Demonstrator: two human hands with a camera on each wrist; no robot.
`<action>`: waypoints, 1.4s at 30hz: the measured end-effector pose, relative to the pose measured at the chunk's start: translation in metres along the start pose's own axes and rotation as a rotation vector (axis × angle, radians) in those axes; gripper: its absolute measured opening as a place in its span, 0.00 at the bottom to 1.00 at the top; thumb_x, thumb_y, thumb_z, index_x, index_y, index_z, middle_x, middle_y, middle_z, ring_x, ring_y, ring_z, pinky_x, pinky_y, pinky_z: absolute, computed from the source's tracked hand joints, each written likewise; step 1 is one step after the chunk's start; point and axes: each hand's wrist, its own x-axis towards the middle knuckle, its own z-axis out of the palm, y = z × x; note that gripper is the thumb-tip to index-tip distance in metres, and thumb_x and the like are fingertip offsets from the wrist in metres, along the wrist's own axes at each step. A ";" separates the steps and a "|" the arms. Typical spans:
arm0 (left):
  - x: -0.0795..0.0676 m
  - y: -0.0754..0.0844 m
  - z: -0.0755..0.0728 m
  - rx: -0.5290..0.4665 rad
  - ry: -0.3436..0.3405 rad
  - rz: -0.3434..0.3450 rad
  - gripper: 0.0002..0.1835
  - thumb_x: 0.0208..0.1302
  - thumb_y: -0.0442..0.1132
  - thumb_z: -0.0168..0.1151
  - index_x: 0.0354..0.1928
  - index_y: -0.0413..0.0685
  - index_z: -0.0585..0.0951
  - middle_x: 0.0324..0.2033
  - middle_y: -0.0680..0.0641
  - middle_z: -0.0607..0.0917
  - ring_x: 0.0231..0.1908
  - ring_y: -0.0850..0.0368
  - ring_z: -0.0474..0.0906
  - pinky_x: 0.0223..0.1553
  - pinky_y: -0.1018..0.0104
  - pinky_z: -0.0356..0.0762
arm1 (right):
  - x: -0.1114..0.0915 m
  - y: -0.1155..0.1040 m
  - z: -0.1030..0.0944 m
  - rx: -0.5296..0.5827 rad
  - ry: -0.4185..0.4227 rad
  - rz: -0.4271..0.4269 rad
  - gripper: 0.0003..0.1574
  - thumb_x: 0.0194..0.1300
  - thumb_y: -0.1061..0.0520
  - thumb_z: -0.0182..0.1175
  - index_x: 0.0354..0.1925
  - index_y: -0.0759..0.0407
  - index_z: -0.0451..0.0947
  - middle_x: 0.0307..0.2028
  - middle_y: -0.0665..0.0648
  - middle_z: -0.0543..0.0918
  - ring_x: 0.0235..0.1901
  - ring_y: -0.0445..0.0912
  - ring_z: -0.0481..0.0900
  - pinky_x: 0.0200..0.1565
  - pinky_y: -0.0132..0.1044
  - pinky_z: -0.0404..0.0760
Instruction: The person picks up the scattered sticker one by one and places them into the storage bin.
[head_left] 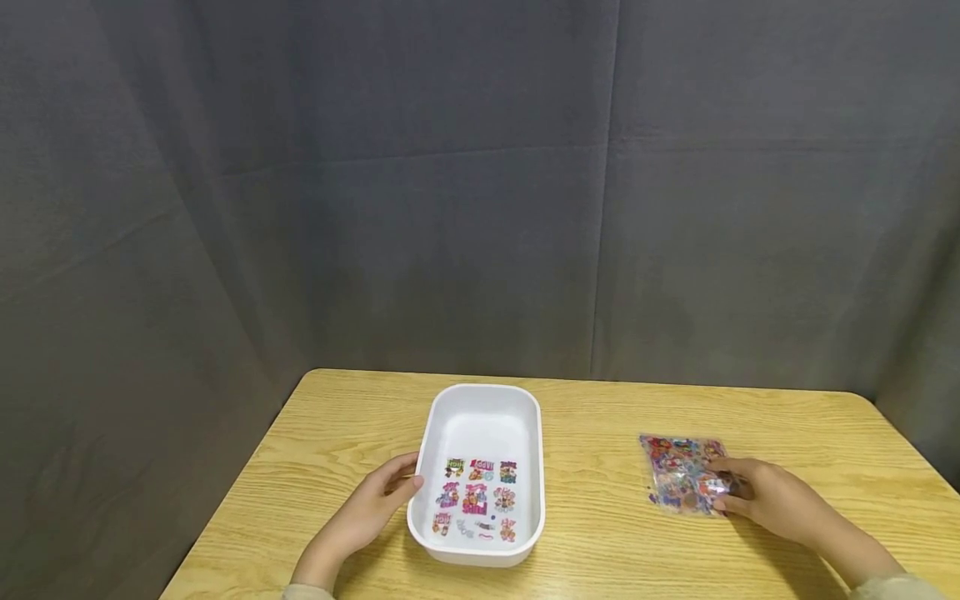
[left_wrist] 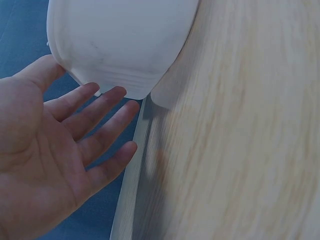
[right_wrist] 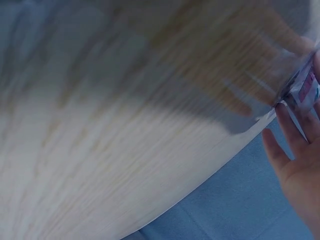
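A white rectangular tray (head_left: 480,421) with rounded corners stands on the table, and several colourful cartoon stickers (head_left: 475,498) lie in rough rows on its floor. My left hand (head_left: 372,508) is at the tray's left side, thumb by the rim. In the left wrist view its fingers (left_wrist: 102,110) are spread and fairly straight beside the tray's outer wall. On the right, a clear plastic packet (head_left: 678,471) full of colourful stickers lies on the wood. My right hand (head_left: 772,496) pinches the packet's right part between thumb and fingers; the right wrist view shows only the packet's edge.
A light wood-grain table (head_left: 600,542) with rounded far corners carries everything. A dark grey curtain (head_left: 465,250) hangs behind the table and along both sides. A stretch of tabletop separates the tray and the packet.
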 end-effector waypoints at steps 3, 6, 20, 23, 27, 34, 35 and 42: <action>0.000 0.000 0.000 0.002 0.001 -0.004 0.28 0.75 0.46 0.55 0.69 0.38 0.68 0.59 0.39 0.78 0.56 0.43 0.75 0.60 0.42 0.71 | 0.000 -0.001 -0.001 -0.011 0.010 0.010 0.32 0.58 0.50 0.71 0.57 0.65 0.79 0.45 0.59 0.85 0.29 0.38 0.72 0.30 0.35 0.72; 0.001 0.001 0.000 0.003 0.002 -0.010 0.28 0.75 0.46 0.55 0.70 0.38 0.68 0.59 0.40 0.78 0.57 0.43 0.75 0.60 0.41 0.71 | 0.000 -0.002 -0.001 -0.019 0.021 0.023 0.31 0.59 0.50 0.71 0.56 0.65 0.80 0.44 0.60 0.85 0.29 0.38 0.72 0.30 0.37 0.74; 0.001 0.001 0.000 0.006 0.002 -0.011 0.27 0.75 0.45 0.55 0.70 0.37 0.68 0.58 0.40 0.79 0.56 0.44 0.75 0.60 0.42 0.72 | 0.000 -0.004 0.001 -0.025 0.106 0.031 0.26 0.60 0.52 0.70 0.55 0.60 0.82 0.39 0.57 0.84 0.22 0.38 0.69 0.25 0.35 0.71; 0.000 0.001 0.000 0.011 0.001 -0.012 0.27 0.75 0.45 0.55 0.70 0.37 0.68 0.58 0.40 0.79 0.56 0.43 0.75 0.60 0.42 0.71 | 0.000 -0.004 0.000 -0.032 0.140 0.020 0.25 0.59 0.51 0.71 0.54 0.58 0.83 0.47 0.64 0.84 0.30 0.44 0.79 0.28 0.41 0.77; 0.000 0.001 0.000 0.015 0.000 -0.014 0.28 0.75 0.45 0.55 0.70 0.37 0.67 0.58 0.40 0.79 0.56 0.44 0.75 0.60 0.42 0.71 | -0.001 -0.006 -0.002 -0.041 0.182 0.015 0.24 0.60 0.50 0.71 0.53 0.56 0.83 0.49 0.67 0.83 0.36 0.52 0.83 0.27 0.43 0.76; 0.001 0.000 0.000 0.008 0.000 -0.014 0.27 0.75 0.45 0.55 0.70 0.39 0.68 0.59 0.41 0.79 0.55 0.45 0.75 0.60 0.41 0.71 | -0.001 -0.010 -0.003 -0.065 0.225 0.011 0.25 0.59 0.47 0.71 0.52 0.57 0.84 0.49 0.67 0.84 0.38 0.56 0.83 0.28 0.46 0.78; 0.001 0.000 0.000 0.007 -0.001 -0.015 0.27 0.75 0.45 0.55 0.70 0.39 0.68 0.59 0.41 0.79 0.55 0.45 0.75 0.60 0.41 0.71 | -0.001 -0.011 -0.003 -0.067 0.232 0.007 0.25 0.59 0.47 0.71 0.52 0.57 0.84 0.50 0.67 0.84 0.38 0.56 0.83 0.28 0.47 0.78; 0.000 0.000 0.000 0.010 -0.003 -0.020 0.27 0.76 0.44 0.54 0.70 0.38 0.68 0.59 0.41 0.78 0.55 0.45 0.75 0.60 0.41 0.71 | -0.002 -0.019 -0.005 -0.062 0.250 -0.016 0.26 0.61 0.46 0.70 0.53 0.58 0.83 0.52 0.66 0.83 0.45 0.63 0.82 0.33 0.53 0.82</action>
